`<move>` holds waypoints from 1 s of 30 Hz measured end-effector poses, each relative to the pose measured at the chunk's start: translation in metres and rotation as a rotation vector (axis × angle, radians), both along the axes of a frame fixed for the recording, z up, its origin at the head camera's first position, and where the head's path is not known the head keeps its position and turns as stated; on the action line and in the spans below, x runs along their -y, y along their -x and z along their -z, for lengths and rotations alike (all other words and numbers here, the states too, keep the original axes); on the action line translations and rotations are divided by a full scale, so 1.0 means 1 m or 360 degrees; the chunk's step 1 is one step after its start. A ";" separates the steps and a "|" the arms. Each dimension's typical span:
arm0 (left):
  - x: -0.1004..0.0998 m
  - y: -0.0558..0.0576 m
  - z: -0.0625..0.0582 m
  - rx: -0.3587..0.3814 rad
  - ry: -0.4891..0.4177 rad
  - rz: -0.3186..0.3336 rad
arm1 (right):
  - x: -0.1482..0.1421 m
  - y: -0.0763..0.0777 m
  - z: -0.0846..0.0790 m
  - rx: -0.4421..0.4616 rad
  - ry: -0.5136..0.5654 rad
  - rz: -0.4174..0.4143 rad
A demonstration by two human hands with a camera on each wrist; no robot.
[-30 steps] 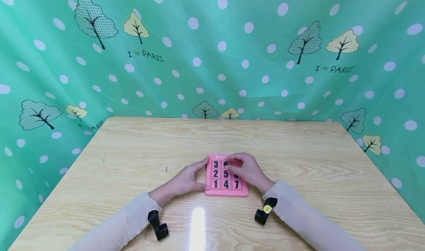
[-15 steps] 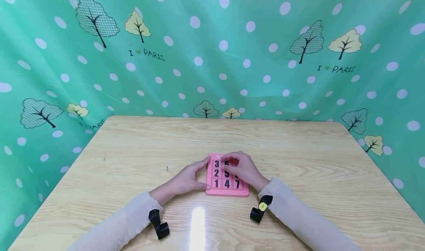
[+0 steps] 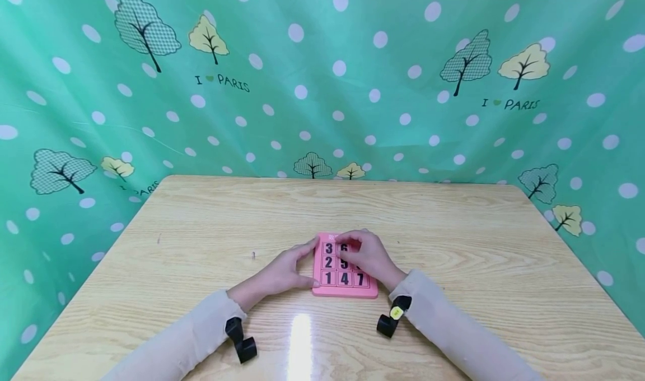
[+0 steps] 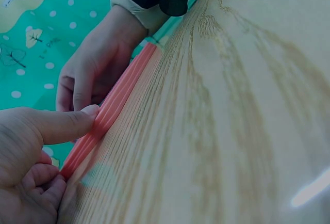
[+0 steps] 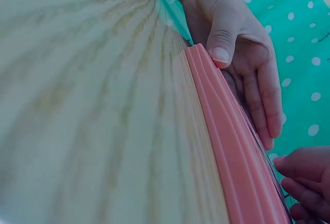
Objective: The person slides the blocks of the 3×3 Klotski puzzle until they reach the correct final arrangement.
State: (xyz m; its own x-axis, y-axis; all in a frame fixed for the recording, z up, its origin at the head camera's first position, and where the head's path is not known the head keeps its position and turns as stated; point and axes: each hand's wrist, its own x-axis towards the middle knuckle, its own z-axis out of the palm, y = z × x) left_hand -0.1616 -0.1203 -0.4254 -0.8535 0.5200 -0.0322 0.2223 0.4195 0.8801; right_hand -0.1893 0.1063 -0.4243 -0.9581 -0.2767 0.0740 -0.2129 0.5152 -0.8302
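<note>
A pink number slide puzzle (image 3: 345,292) lies flat on the table, its black digits facing up. The left column reads 3, 2, 1 from the far side, and the near row reads 1, 4, 7. My left hand (image 3: 283,269) grips its left side, thumb on the near part of the edge and fingers towards the far corner. Over the far right tiles is my right hand (image 3: 372,258), fingers bent, thumb and index finger apart around the 6 tile (image 3: 344,247). This hand hides the far right tile and most of the one below; fingertip contact is unclear.
The puzzle rests on a light wood-grain table (image 3: 211,218). Behind it hangs a green dotted cloth (image 3: 322,78) printed with trees. Black wrist cameras (image 3: 242,340) sit at both sleeve cuffs. A bright reflection shows on the near tabletop.
My right hand has shifted slightly left over the far tiles, and its wrist has moved left too. The left hand keeps its hold on the puzzle. The digits visible stay in place.
</note>
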 end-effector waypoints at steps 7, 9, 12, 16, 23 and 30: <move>0.000 -0.001 -0.001 -0.0001 0.0003 -0.0005 | 0.003 -0.001 -0.001 0.0026 -0.0003 0.0032; 0.000 -0.001 -0.002 -0.0004 0.0004 -0.0007 | 0.003 -0.001 -0.002 0.0023 -0.0008 0.0038; 0.000 -0.001 -0.001 -0.0008 -0.0001 -0.0005 | 0.004 -0.001 -0.002 0.0022 -0.0016 0.0044; 0.000 -0.001 -0.001 -0.0010 0.0007 -0.0004 | 0.004 -0.001 -0.003 0.0022 -0.0033 0.0046; -0.001 -0.001 0.000 -0.0019 0.0019 -0.0002 | 0.001 -0.001 -0.004 -0.0016 -0.0101 0.0016; -0.001 -0.001 0.000 -0.0008 0.0008 -0.0011 | -0.007 -0.002 -0.004 -0.0029 -0.0099 0.0009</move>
